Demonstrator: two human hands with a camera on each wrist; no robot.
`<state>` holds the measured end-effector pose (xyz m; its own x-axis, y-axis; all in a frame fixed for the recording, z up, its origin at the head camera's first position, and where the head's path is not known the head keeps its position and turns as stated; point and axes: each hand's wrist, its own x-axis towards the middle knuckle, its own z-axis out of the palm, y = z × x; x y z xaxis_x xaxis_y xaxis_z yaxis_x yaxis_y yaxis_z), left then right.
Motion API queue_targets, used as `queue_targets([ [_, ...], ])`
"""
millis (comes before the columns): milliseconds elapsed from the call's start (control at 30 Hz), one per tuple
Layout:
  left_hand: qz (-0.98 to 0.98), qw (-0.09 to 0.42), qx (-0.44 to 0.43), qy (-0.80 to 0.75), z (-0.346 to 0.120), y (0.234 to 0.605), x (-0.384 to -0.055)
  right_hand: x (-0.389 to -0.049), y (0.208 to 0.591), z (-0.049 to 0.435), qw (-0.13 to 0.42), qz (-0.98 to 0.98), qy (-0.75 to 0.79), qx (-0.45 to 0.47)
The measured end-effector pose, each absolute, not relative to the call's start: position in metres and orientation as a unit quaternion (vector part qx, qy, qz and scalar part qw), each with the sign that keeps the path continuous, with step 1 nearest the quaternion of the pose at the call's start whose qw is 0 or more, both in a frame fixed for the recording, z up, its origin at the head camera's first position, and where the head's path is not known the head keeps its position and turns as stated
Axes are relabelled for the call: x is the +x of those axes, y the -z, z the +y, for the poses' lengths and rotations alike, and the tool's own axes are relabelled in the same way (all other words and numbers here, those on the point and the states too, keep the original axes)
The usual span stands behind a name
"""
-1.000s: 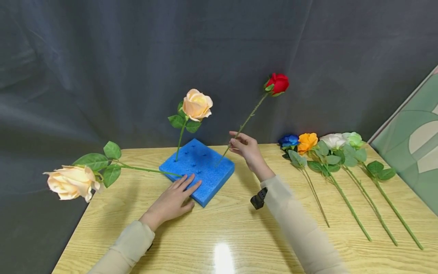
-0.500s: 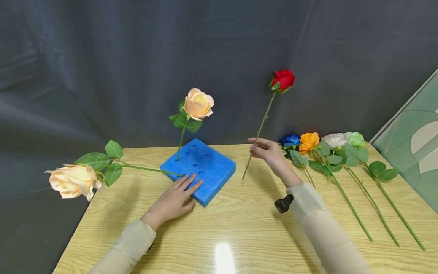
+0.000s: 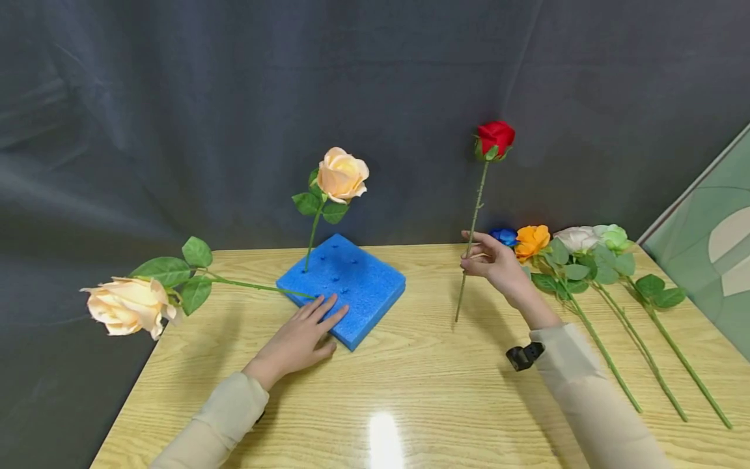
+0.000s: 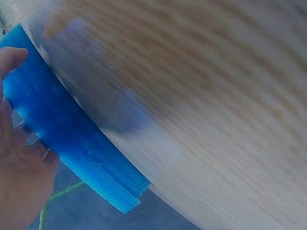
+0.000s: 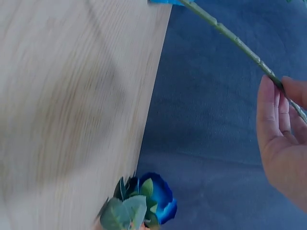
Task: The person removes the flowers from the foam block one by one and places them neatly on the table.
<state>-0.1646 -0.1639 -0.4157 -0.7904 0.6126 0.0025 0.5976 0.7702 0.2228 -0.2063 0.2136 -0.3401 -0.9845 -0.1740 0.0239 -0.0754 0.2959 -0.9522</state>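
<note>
My right hand (image 3: 497,264) pinches the stem of a red rose (image 3: 496,139) between thumb and fingers. The rose stands nearly upright in the air, its stem's lower end apart from the foam. In the right wrist view, thumb and fingertips meet on the green stem (image 5: 235,40). My left hand (image 3: 295,345) rests with spread fingers on the near left edge of a blue foam block (image 3: 366,283). One peach rose (image 3: 342,174) stands in the block. A second peach rose (image 3: 129,305) leans far left, its stem reaching the block's edge by my left fingers.
Blue (image 3: 504,237), orange (image 3: 532,242), white (image 3: 577,239) and pale green (image 3: 614,238) roses lie on the right of the wooden table (image 3: 457,404). Several holes dot the foam's top. A dark curtain (image 3: 234,117) hangs behind; a green patterned panel (image 3: 715,247) stands at right.
My right hand has moved right with the red rose, away from the foam block. The stem has swung closer to upright. My left hand has stayed on the block.
</note>
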Motion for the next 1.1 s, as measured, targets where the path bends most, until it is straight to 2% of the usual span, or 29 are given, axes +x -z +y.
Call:
queue_targets([
  [300, 0.940, 0.041, 0.322, -0.108, -0.163, 0.415, -0.164, -0.196, 0.337, 0.233, 0.059, 0.814, 0.574, -0.073],
  [567, 0.940, 0.040, 0.324, -0.104, -0.163, 0.414, -0.165, -0.189, 0.341, 0.249, 0.052, 0.831, 0.550, -0.062],
  [1100, 0.939, 0.034, 0.325, -0.107, -0.164, 0.416, -0.164, -0.183, 0.353, 0.269, 0.100, 0.844, 0.525, -0.034],
])
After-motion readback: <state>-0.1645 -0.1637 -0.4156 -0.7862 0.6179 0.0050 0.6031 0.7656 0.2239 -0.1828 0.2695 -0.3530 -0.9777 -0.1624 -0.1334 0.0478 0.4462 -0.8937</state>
